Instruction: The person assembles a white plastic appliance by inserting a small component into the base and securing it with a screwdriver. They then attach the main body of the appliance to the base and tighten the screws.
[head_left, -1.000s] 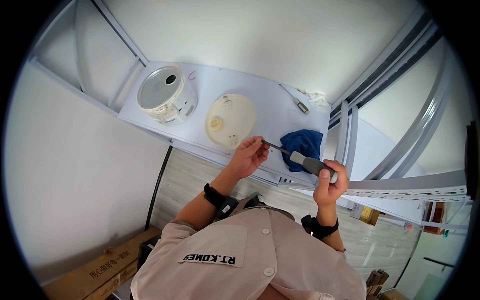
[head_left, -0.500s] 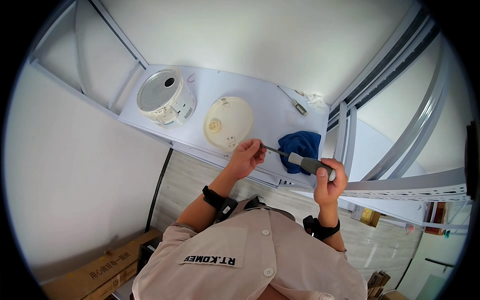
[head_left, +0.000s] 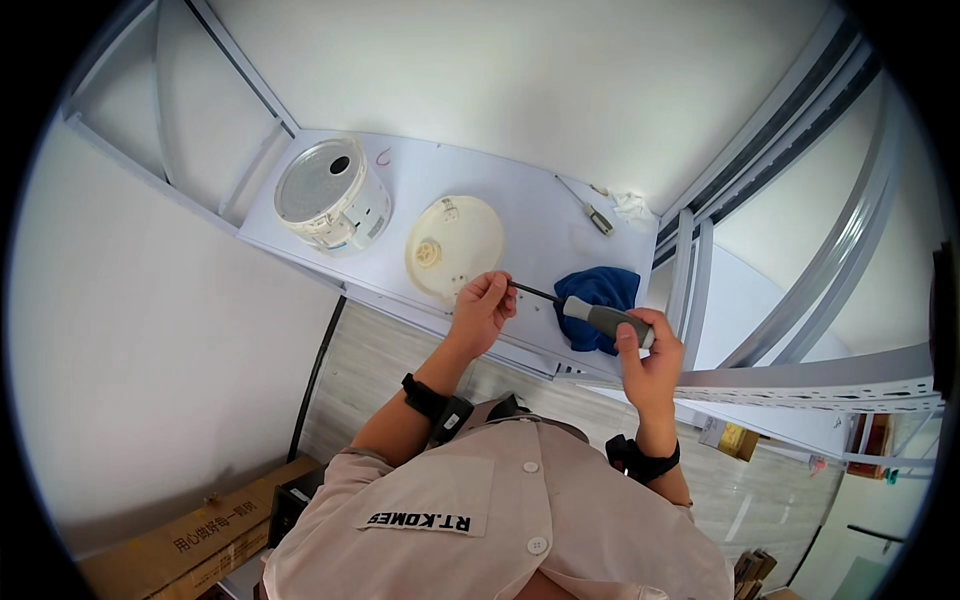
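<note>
My right hand (head_left: 652,365) is closed round the grey grip of a screwdriver (head_left: 598,318), held in the air over the table's near edge. Its dark shaft points left to my left hand (head_left: 482,318), whose fingers pinch together at the tip. Whether a small part such as a screw sits between those fingers is too small to tell. Just beyond my left hand lies a round cream plastic lid (head_left: 472,235) with a small cream round fitting (head_left: 428,253) on it. Behind the screwdriver a crumpled blue cloth (head_left: 605,290) rests on the table.
A white drum-shaped housing (head_left: 345,210) with a grey top and dark round hole stands at the table's (head_left: 540,215) left. Towards the back right lie a second screwdriver (head_left: 598,218) and white crumpled tissue (head_left: 632,206). Metal frame posts (head_left: 690,290) rise along the right side.
Both hands have shifted slightly left and away from me with the screwdriver between them. The left fingers now stand close to the lid's near edge.
</note>
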